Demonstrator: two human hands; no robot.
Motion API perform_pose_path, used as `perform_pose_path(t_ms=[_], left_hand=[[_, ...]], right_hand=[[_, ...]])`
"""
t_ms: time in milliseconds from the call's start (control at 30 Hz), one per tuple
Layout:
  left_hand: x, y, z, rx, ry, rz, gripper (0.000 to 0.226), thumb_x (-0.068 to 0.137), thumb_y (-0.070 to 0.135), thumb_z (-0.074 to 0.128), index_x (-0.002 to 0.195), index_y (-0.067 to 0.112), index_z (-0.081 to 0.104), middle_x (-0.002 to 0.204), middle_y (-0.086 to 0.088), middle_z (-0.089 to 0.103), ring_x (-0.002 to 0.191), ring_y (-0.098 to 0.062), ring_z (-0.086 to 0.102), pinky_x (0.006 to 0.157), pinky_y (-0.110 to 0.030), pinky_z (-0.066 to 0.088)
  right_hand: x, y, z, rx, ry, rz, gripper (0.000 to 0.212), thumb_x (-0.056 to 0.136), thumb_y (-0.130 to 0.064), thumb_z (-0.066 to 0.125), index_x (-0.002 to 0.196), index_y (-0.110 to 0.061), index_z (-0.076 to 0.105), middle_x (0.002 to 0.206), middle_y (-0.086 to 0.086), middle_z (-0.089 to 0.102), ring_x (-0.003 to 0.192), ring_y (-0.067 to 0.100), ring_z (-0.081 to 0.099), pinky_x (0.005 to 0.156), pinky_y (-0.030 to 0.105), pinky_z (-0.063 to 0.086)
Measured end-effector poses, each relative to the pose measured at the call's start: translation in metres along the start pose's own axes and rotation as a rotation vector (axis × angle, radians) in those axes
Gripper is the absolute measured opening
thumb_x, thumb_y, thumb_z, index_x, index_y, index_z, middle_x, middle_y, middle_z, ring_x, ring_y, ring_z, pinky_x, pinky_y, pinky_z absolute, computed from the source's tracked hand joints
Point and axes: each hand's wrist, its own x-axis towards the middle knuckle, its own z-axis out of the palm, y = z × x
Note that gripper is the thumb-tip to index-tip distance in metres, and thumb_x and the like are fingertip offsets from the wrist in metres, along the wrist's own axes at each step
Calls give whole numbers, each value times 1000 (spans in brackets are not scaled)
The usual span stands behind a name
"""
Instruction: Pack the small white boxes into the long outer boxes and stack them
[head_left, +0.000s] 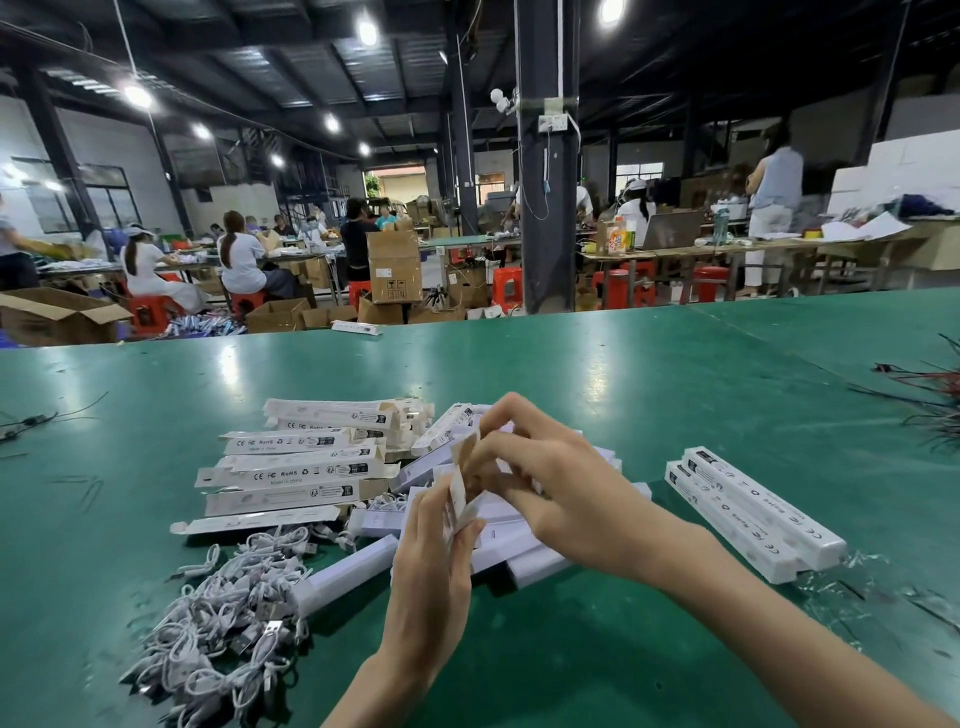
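Observation:
My left hand (431, 561) grips the near end of a long white outer box (460, 499) held above the green table (623, 395). My right hand (545, 483) pinches that box's open brown-lined end flap at about chest height. Behind the hands lies a heap of flat, unfolded outer boxes (296, 467) printed with CE and RoHS marks. Several plain white inner boxes (524, 551) lie under and beside my hands. Two closed, packed boxes (753, 514) lie stacked side by side at the right.
A tangle of white USB cables (223, 623) sits at the near left. Black and red wires (935, 400) lie at the right edge, thin wires (31, 421) at the far left. Beyond the table stand a dark pillar (548, 208), cardboard cartons and seated workers.

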Motion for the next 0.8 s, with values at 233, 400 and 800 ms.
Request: perform_pose_path(t_ms=[233,400,800], left_hand=[[-2,-2,2,42,-26,27,37,91,19,54,125,29,42,116,9,58,106,-11,56,86,-28,46],[-2,-1,1,41,-45,49,31,97,27,47,127,30,41,116,6,60,104,-8,56,85,-30,47],[2,6,-3,-97,49,177,63,90,26,58,141,42,23,132,32,47,102,-19,67,81,-42,57]], right_hand=[[-3,-4,-9,-168,-165,67,18,92,-26,53,95,-29,70,118,-9,32,78,22,52,74,39,44],[-4,-4,1,-183,-300,108,22,88,-30,53,107,-35,64,109,-7,34,87,24,54,78,43,48],[2,8,-2,595,-36,150,19,99,-7,50,107,-19,62,80,-22,62,70,7,56,70,19,47]])
